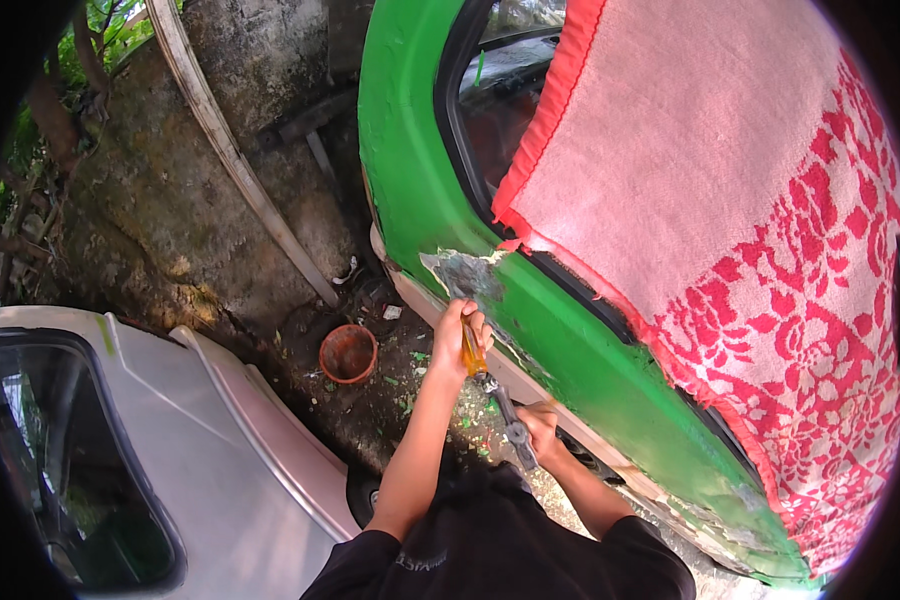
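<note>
In front of the green car body point(590, 375), my left hand point(454, 335) is closed around an amber, see-through handle point(473, 352), like that of a screwdriver. Its far end is hidden by my fingers, close to a bare grey patch point(470, 275) with ragged, peeling paint edges. My right hand point(540, 428) is closed on a long grey metal tool point(518, 432), whose exact kind I cannot make out. The upper end of this tool meets or overlaps the lower end of the amber handle; whether they touch is unclear.
A pink and red floral towel point(690, 160) drapes over the green car's window and roof. At left stands a pale car point(200, 440). Between the cars, a terracotta pot point(348, 354) sits on ground littered with paint chips. A long curved strip point(230, 150) leans by a mossy wall point(160, 200).
</note>
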A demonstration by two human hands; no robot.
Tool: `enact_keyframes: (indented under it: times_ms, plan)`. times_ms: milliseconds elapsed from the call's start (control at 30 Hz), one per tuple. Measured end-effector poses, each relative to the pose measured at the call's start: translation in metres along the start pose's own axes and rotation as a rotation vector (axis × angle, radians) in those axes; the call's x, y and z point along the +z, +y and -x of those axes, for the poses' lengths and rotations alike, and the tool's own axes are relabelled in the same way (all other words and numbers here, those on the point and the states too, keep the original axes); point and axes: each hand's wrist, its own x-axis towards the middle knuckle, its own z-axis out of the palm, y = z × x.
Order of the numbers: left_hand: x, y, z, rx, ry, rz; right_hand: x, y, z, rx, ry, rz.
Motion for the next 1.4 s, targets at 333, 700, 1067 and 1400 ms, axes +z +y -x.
enact_keyframes:
  times_ms: [333,700,1067,1400]
  plan:
    - [-0.002,0.001,-0.002,-0.009,-0.039,0.040,0.006,-0.012,0.006,0.026,-0.043,-0.002]
    - [0.007,-0.004,-0.007,-0.005,0.037,0.051,0.008,-0.007,0.009,0.045,0.106,-0.050]
    - [-0.030,0.022,-0.008,-0.099,-0.086,0.085,0.023,-0.021,0.000,0.361,0.061,0.023]
    - [-0.024,0.013,0.003,-0.114,-0.159,0.124,0.034,-0.019,-0.008,0.336,0.040,0.011]
